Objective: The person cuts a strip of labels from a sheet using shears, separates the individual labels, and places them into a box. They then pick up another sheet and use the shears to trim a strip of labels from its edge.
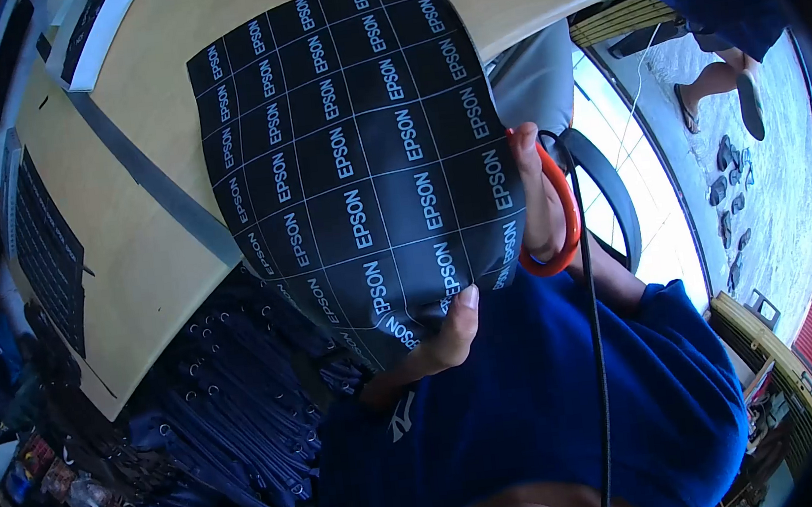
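A large black sheet (pixel 345 141) printed with a white grid of EPSON labels is held up in front of my chest, bowed, partly over the table. My left hand (pixel 445 343) pinches its lower edge, thumb on the printed face and fingers hidden behind. At the sheet's right edge, my right hand (pixel 541 205) is closed round the orange handle of scissors (pixel 567 202), with the thumb up along the edge. The scissors' blades are hidden behind the sheet.
Another printed black sheet (pixel 50 251) lies on the wooden table (pixel 156 280), near a dark grey strip (pixel 156 181). Dark blue straps with metal rings (pixel 233 400) hang below. A black cord (pixel 596 352) runs down my front. A person's legs (pixel 715 82) and several sandals (pixel 730 180) are at right.
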Motion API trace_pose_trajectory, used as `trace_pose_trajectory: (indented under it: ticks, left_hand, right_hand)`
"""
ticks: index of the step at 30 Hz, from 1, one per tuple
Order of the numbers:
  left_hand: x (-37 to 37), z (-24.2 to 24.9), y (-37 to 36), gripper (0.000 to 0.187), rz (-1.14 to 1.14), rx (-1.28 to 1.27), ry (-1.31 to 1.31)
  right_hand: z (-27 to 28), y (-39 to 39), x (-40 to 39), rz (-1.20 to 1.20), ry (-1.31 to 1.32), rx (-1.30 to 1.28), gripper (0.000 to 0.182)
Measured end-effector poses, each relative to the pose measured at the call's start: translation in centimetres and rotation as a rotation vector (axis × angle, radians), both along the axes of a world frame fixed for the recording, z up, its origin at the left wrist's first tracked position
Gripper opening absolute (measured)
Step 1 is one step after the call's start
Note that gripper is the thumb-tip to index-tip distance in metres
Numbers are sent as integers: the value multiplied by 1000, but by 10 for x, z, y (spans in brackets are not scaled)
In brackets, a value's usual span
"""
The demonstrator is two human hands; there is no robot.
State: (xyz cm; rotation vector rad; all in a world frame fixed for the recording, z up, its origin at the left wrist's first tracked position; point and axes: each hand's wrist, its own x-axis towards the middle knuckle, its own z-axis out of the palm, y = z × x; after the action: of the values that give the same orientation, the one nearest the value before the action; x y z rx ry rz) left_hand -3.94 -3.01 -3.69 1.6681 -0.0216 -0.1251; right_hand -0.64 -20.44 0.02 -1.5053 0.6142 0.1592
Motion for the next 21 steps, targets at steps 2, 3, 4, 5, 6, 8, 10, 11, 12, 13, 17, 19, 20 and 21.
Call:
trace_pose_trajectory:
  ticks: [2,3,4,5,6,8,10,11,12,13,17,19,20,21]
  left_hand:
    - [0,0,1,47,1,15,-14]
    - [0,0,1,47,2,23,-21]
    - [0,0,1,47,2,31,-28]
    - [0,0,1,47,1,39,-35]
    - [0,-1,2,47,0,46,-41]
    - [0,-1,2,47,-1,62,-54]
    - [0,-1,3,47,-2,78,-68]
    - [0,-1,3,47,-2,86,-74]
    - [0,-1,4,48,-2,94,-80]
    - [0,-2,4,48,-2,102,-85]
    - [0,-3,5,48,-5,133,-107]
    - [0,-3,5,48,-4,149,-119]
    - [0,-3,6,48,-4,157,-125]
    - [0,-3,6,48,-3,166,-130]
  right_hand:
    - [-10,0,-3,-25,16,17,70]
    - [-14,-1,-3,-51,35,35,72]
    - [-14,-1,-3,-51,34,34,72]
    - [-14,-2,-2,-46,35,47,72]
    - [-13,-2,-2,-42,37,59,73]
    - [-12,-3,0,-33,40,85,74]
    - [-7,-5,2,-23,43,111,76]
    - [-4,-5,3,-18,46,124,76]
    - [0,-7,5,-12,48,137,77]
    - [4,-6,5,-13,48,136,77]
    - [20,-6,9,4,147,126,76]
    - [28,-6,11,14,195,120,76]
    - [32,-6,12,19,220,118,76]
    - [36,-5,12,25,245,116,76]
